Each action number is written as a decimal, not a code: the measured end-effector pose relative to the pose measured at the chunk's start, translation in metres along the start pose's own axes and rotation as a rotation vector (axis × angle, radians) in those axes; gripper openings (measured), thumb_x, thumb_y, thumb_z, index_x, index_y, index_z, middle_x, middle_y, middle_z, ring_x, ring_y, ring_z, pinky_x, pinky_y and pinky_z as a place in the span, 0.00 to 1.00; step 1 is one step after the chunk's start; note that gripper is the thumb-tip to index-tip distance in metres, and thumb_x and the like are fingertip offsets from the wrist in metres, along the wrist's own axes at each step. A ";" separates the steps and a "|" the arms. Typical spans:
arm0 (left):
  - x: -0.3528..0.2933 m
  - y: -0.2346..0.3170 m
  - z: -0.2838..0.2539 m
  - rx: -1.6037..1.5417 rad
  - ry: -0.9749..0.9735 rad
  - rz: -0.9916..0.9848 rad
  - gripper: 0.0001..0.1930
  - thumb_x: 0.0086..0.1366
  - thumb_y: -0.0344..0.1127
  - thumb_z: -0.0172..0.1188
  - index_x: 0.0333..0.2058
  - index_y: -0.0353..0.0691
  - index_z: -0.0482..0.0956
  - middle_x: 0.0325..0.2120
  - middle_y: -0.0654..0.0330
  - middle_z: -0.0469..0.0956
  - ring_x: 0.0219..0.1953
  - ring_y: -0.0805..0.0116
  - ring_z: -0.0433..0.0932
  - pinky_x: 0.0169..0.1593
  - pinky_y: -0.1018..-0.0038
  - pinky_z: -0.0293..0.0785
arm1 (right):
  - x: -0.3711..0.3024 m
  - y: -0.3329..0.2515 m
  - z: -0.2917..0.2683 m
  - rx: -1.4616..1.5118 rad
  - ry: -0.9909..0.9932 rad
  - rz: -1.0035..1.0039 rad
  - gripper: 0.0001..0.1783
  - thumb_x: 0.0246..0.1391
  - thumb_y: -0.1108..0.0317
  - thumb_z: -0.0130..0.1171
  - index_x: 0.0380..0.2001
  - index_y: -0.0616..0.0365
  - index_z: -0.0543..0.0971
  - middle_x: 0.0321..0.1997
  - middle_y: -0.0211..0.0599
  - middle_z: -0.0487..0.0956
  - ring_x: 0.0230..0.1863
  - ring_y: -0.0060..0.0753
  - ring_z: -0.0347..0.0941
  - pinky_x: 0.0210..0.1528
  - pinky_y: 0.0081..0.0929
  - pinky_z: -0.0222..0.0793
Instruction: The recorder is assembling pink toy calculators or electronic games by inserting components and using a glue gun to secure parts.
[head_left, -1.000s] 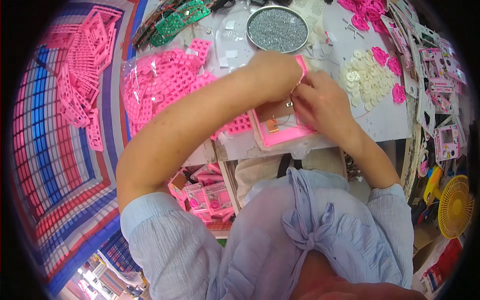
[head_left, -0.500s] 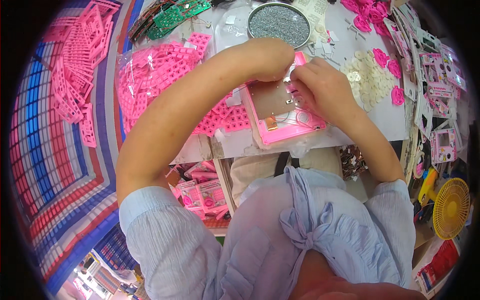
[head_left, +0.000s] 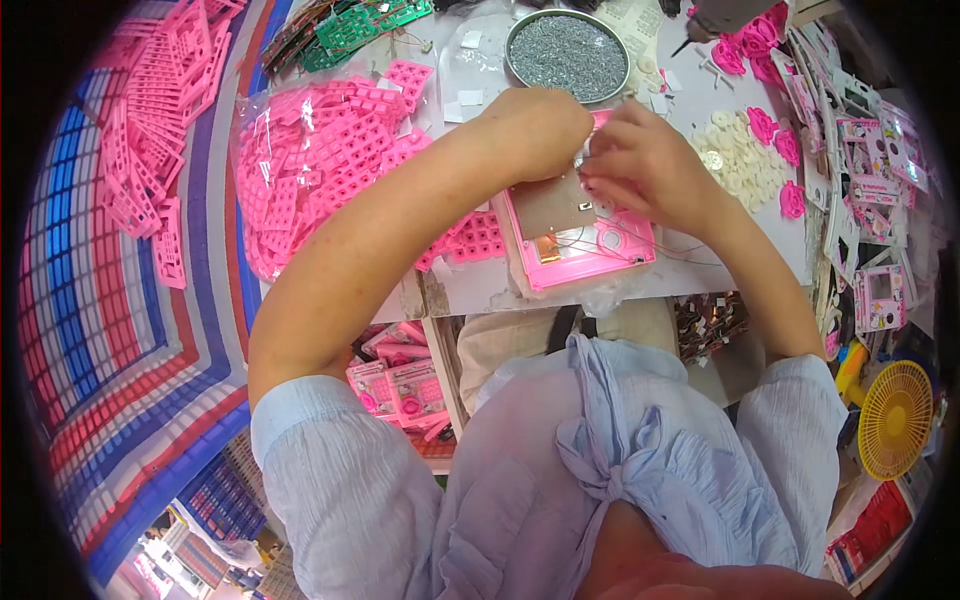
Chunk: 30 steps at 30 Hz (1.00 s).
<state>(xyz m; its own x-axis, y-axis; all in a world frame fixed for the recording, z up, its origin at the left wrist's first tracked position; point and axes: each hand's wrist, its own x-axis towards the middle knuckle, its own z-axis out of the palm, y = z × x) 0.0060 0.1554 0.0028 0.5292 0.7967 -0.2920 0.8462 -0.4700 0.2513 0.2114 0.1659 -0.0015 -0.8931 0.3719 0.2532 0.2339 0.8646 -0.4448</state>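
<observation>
A pink plastic housing (head_left: 575, 272) lies open on the table in front of me. Inside it are a brownish flat board (head_left: 550, 208), thin wires and a round opening (head_left: 610, 238). My left hand (head_left: 548, 128) is bent over the housing's far part, its fingers curled down and mostly hidden. Close beside it, my right hand (head_left: 655, 165) reaches in from the right with bent fingers drawn together over the board's right edge. What either hand pinches is too small or too covered to make out. Thin wires trail from the housing's right side.
A round tin of small screws (head_left: 568, 58) stands beyond my hands. Pink keypad frames in a plastic bag (head_left: 310, 160) lie left, green circuit boards (head_left: 365, 30) behind them. Whitish discs (head_left: 745, 165) and pink pieces (head_left: 790, 200) lie right. A dark pointed tool (head_left: 722, 15) hangs at the top.
My right hand has shifted slightly, its fingers more lifted and bent. A dark pointed tool has come into view at the top right. Thin wires now show at the housing's right.
</observation>
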 end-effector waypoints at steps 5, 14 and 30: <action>-0.002 -0.002 0.005 -0.007 0.040 -0.007 0.10 0.64 0.38 0.55 0.36 0.40 0.82 0.31 0.50 0.83 0.36 0.47 0.83 0.40 0.54 0.79 | -0.010 -0.002 0.000 -0.107 0.053 -0.100 0.09 0.45 0.67 0.68 0.33 0.53 0.86 0.41 0.29 0.79 0.46 0.41 0.72 0.46 0.37 0.75; -0.005 0.002 0.002 -0.030 0.038 -0.027 0.10 0.64 0.38 0.55 0.37 0.40 0.82 0.31 0.49 0.83 0.36 0.47 0.83 0.40 0.54 0.79 | 0.001 0.008 -0.009 0.015 -0.152 0.015 0.10 0.46 0.66 0.68 0.35 0.50 0.87 0.41 0.29 0.79 0.47 0.41 0.70 0.49 0.35 0.73; -0.021 -0.012 0.002 -0.340 0.415 -0.154 0.12 0.62 0.42 0.60 0.38 0.42 0.83 0.34 0.50 0.84 0.37 0.50 0.83 0.42 0.57 0.78 | -0.006 -0.020 0.012 -0.062 0.033 0.186 0.13 0.50 0.70 0.63 0.42 0.55 0.84 0.43 0.35 0.78 0.50 0.43 0.69 0.52 0.37 0.70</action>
<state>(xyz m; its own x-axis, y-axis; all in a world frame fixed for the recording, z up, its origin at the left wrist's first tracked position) -0.0151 0.1435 0.0035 0.2737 0.9616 0.0222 0.8073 -0.2422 0.5381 0.2070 0.1420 -0.0045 -0.8195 0.5371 0.1997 0.4180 0.7987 -0.4327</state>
